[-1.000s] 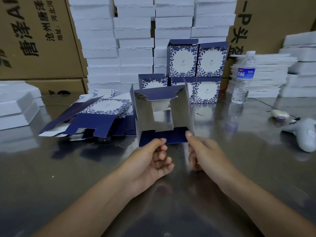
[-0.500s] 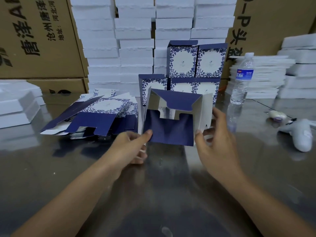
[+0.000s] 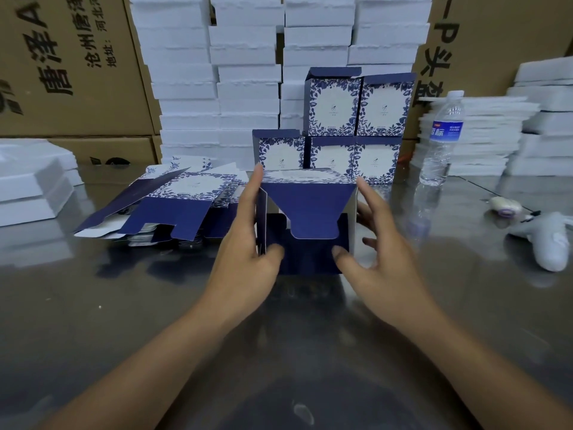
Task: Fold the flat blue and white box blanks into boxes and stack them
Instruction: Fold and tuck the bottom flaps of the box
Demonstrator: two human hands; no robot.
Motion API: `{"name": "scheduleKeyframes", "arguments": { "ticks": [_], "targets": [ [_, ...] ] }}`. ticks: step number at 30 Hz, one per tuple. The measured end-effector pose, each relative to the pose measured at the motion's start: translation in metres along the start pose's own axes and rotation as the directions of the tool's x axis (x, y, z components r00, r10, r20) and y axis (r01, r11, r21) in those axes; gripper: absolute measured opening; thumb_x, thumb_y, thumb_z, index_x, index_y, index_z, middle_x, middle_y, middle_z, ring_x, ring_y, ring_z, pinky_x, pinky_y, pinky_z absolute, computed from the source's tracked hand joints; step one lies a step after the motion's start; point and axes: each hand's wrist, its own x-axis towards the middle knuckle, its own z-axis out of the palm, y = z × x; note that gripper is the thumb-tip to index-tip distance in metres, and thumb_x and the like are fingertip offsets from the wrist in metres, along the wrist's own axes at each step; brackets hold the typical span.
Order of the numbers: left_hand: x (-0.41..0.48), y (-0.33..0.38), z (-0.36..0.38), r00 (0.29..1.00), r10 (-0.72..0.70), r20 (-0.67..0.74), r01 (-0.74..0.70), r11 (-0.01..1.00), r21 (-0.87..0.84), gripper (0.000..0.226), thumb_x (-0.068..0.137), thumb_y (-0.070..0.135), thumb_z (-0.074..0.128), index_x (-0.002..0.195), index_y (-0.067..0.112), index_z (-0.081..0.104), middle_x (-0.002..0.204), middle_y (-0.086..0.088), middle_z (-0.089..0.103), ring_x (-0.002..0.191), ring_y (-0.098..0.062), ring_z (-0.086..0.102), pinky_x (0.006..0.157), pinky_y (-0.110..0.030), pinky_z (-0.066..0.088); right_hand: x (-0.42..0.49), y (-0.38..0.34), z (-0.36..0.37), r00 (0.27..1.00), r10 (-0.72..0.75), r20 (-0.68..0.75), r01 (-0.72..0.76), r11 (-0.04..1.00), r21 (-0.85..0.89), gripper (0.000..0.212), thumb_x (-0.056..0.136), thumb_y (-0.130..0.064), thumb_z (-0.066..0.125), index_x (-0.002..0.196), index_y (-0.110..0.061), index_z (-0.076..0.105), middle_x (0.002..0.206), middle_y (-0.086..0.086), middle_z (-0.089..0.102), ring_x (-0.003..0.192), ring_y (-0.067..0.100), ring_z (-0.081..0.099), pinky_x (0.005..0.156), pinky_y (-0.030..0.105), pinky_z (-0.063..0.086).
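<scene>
Half-folded box (image 3: 307, 212) stands on metal table (image 3: 124, 305), centre of view, open end toward viewer, trapezoid blue flap hanging down over opening.

Left hand (image 3: 248, 249): straight fingers flat along box's left wall, thumb pressing lower blue flap; not curled round it.

Right hand (image 3: 384, 256): fingers spread loose beside box's right wall, thumb tip touching lower flap.

Pile of flat blanks (image 3: 173, 209) just left of box. Finished boxes (image 3: 356, 119) stacked two rows high, directly behind box. Water bottle (image 3: 443, 141) behind box, to right.
</scene>
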Motion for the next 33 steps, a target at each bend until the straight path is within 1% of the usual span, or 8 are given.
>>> {"name": "scheduleKeyframes", "arguments": {
  "ticks": [3,5,10,13,15,19,24,33],
  "targets": [
    [0.0,0.001,0.001,1.0,0.019,0.018,-0.017,0.993,-0.115,0.076,0.09,0.024,0.061,0.14,0.059,0.017,0.12,0.052,0.041,0.115,0.026,0.038,0.096,-0.016,0.036,-0.001,-0.005,-0.001,1.0,0.023,0.013,-0.023,0.998,0.055,0.082,0.07,-0.051,0.068,0.134,-0.061,0.018,0.125,-0.048,0.038,0.123,-0.016,0.038,0.093,0.005,0.034],
    [0.001,0.003,0.001,1.0,-0.018,-0.002,0.017,0.982,-0.187,0.066,0.083,0.044,0.063,0.137,0.056,0.027,0.129,0.041,0.044,0.125,0.014,0.039,0.104,-0.027,0.035,-0.001,-0.008,-0.001,0.999,0.036,0.036,-0.04,0.99,0.133,0.074,0.068,-0.065,0.062,0.132,-0.055,0.026,0.128,-0.039,0.043,0.123,-0.011,0.04,0.096,0.014,0.036],
    [0.005,-0.002,-0.002,0.988,-0.113,-0.105,0.089,0.973,-0.215,0.033,0.076,0.06,0.06,0.106,0.051,0.048,0.108,0.014,0.058,0.101,-0.012,0.057,0.092,-0.033,0.046,0.0,-0.006,-0.001,0.991,0.123,-0.056,-0.099,0.942,0.321,0.043,0.085,-0.054,0.049,0.125,-0.04,0.04,0.117,-0.007,0.06,0.108,0.003,0.057,0.091,0.018,0.042],
    [0.003,0.003,-0.003,0.983,-0.096,-0.156,0.062,0.976,-0.207,0.036,0.08,0.068,0.052,0.102,0.041,0.05,0.087,0.03,0.055,0.079,0.006,0.051,0.073,-0.008,0.041,0.002,-0.002,0.001,0.984,0.141,-0.109,-0.1,0.943,0.318,0.039,0.077,-0.05,0.06,0.11,-0.034,0.047,0.099,-0.01,0.064,0.094,0.001,0.061,0.084,0.019,0.045],
    [0.002,0.007,-0.003,0.982,-0.089,-0.168,0.052,0.976,-0.21,0.036,0.077,0.062,0.048,0.101,0.034,0.049,0.083,0.034,0.056,0.072,0.012,0.05,0.066,-0.005,0.039,0.002,0.001,0.002,0.98,0.157,-0.126,-0.116,0.95,0.289,0.04,0.068,-0.053,0.063,0.1,-0.033,0.048,0.089,-0.016,0.065,0.091,0.003,0.061,0.083,0.023,0.047],
    [-0.003,0.013,0.001,0.986,-0.109,-0.128,0.078,0.97,-0.23,0.035,0.076,0.062,0.05,0.099,0.036,0.049,0.083,0.027,0.059,0.072,0.006,0.055,0.071,-0.023,0.044,0.002,0.006,0.002,0.97,0.172,-0.171,-0.138,0.971,0.195,0.038,0.065,-0.062,0.059,0.081,-0.03,0.046,0.077,-0.017,0.057,0.077,0.005,0.056,0.068,0.025,0.044],
    [-0.008,0.019,0.006,0.992,-0.082,-0.095,0.065,0.984,-0.165,0.031,0.08,0.061,0.051,0.099,0.038,0.053,0.093,0.032,0.056,0.09,0.013,0.053,0.072,0.0,0.037,0.002,0.009,-0.002,0.974,0.126,-0.188,-0.139,0.989,-0.053,0.043,0.082,-0.057,0.041,0.065,-0.018,0.036,0.056,-0.007,0.035,0.053,0.007,0.032,0.052,0.029,0.029],
    [-0.009,0.021,0.006,0.992,-0.097,-0.085,0.084,0.986,-0.146,0.034,0.072,0.066,0.047,0.095,0.043,0.056,0.096,0.026,0.052,0.09,0.01,0.047,0.067,0.0,0.035,0.002,0.006,-0.008,0.977,0.078,-0.196,-0.143,0.928,-0.343,0.063,0.085,-0.057,0.02,0.089,-0.006,0.058,0.07,0.011,0.059,0.067,0.036,0.05,0.061,0.047,0.046]
  ]
}}
